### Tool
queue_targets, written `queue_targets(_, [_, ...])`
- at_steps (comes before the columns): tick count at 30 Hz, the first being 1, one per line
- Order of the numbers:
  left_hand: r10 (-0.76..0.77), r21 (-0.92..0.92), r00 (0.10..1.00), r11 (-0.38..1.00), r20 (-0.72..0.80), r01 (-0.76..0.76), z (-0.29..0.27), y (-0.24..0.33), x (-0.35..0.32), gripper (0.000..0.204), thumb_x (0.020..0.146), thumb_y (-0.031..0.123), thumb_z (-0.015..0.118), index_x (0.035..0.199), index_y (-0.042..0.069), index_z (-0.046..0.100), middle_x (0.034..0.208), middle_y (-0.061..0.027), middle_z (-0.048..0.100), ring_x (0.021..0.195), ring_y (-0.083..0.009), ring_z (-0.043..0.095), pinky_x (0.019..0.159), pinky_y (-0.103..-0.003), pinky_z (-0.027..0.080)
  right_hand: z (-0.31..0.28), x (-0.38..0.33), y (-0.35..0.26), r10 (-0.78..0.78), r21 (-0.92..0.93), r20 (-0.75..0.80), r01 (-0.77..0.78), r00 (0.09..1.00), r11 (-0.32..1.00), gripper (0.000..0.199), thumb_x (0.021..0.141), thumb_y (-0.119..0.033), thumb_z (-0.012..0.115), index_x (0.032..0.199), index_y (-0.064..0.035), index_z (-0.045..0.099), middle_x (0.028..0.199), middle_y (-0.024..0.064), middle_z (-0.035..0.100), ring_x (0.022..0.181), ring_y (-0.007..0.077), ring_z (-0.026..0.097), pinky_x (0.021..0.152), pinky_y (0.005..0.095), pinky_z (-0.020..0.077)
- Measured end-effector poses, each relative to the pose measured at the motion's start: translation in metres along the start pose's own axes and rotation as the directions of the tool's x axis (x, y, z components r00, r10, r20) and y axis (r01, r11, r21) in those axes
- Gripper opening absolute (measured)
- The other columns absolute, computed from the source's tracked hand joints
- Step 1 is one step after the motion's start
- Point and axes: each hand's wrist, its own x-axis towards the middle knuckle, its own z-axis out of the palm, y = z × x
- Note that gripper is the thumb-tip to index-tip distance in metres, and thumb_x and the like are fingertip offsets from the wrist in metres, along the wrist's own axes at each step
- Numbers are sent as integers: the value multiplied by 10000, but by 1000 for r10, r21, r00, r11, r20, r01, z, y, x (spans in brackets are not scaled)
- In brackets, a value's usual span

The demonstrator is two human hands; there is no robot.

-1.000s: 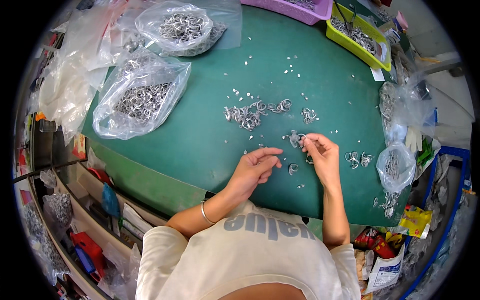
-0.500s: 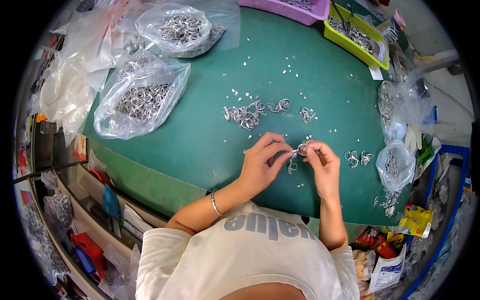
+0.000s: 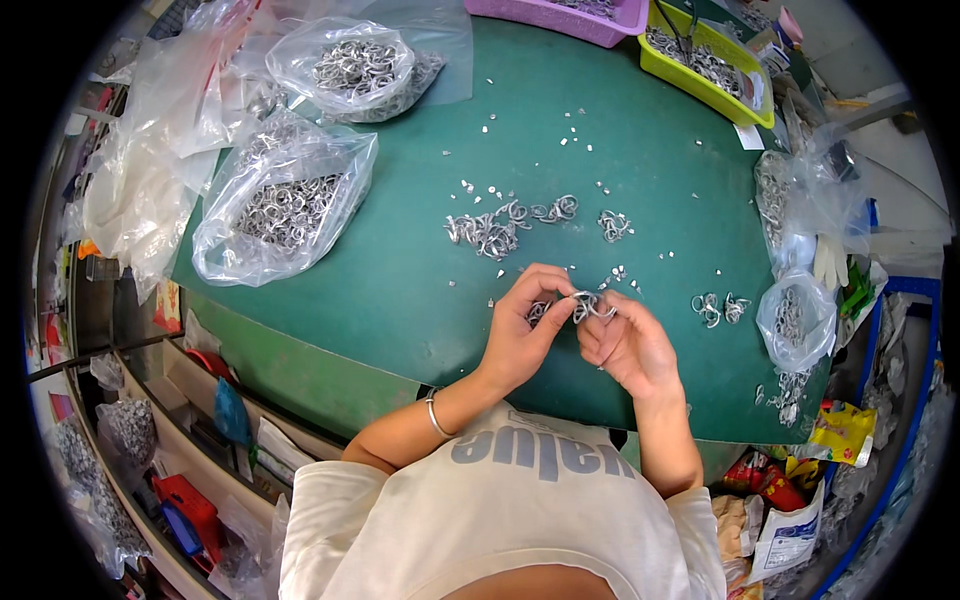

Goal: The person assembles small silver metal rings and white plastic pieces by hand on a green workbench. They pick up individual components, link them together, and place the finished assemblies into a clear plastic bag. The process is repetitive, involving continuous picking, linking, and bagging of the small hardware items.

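Hands: left hand (image 3: 518, 328) is curling, its thumb and forefinger pinching a ring cluster (image 3: 592, 308); right hand (image 3: 640, 352) is gripping the same cluster from its right end, with thumb and fingertips.
Ring cluster: it is staying between both hands, over the near part of the green table (image 3: 430, 300).
Other rings: some rings (image 3: 537, 313) are showing between left thumb and fingers; whether they are being held or lying below, I cannot tell.
Table edges: on the left, the edge is passing beside the lower bag (image 3: 228, 260); the near edge is bending close before the shirt (image 3: 530, 490), under the forearms; the right edge is carrying a small bag (image 3: 820, 332).
Room for moving: green surface is stretching widely from the lower bag to the left hand; beyond the fingers a narrower strip is reaching the main heap (image 3: 490, 236); a short stretch is separating the right hand from two small clusters (image 3: 708, 309).
Counts: two large bags are standing open at left, the lower one and the upper bag (image 3: 287, 62); two smaller heaps are lying right of the main heap; two trays are resting at the far side, purple tray (image 3: 600, 32) and yellow-green tray (image 3: 690, 88); one bracelet (image 3: 432, 412) is circling the left wrist.
Materials: the bags are shining, clear and wrinkled; the rings are looking silvery, round, metal-like; pale tiny bits (image 3: 486, 130) are lying scattered.
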Motion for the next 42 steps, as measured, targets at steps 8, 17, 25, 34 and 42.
queue_targets(8, [-389,-466,911,787,134,404,-6,3,1,88,896,116,580,951,55,550,949,12,521,630,-24,409,520,-175,308,20,-3,11,-318,-454,-62,257,946,853,97,911,-85,521,964,-14,560,947,56,595,880,126,554,719,249,437])
queue_targets(17, [-383,-438,923,822,47,364,-3,8,-1,45,837,59,638,853,26,612,878,9,528,664,-43,438,545,-186,336,15,-1,17,-473,-675,-76,303,878,673,144,850,34,580,991,10,567,904,36,610,798,75,558,678,198,441])
queue_targets(25, [16,126,997,992,-73,-6,-4,15,1,77,763,0,682,808,-8,621,860,-29,530,671,-75,469,580,-211,377,24,-4,20,-614,-790,3,378,790,482,90,848,38,575,934,11,577,836,28,615,739,74,559,643,205,443])
queue_targets(34, [110,226,989,970,-98,-86,3,26,-2,75,760,-29,669,816,-17,620,908,-79,595,717,-100,535,617,-224,439,36,-7,27,-752,-848,72,437,655,300,104,791,56,602,888,35,572,817,83,627,747,106,570,661,244,464])
queue_targets(42, [159,311,983,942,-90,-123,7,35,-3,94,737,-75,655,804,-32,604,898,-125,649,726,-149,593,620,-251,479,37,-16,29,-687,-775,-10,429,726,464,114,855,42,559,969,38,554,855,80,629,760,122,598,713,243,475])
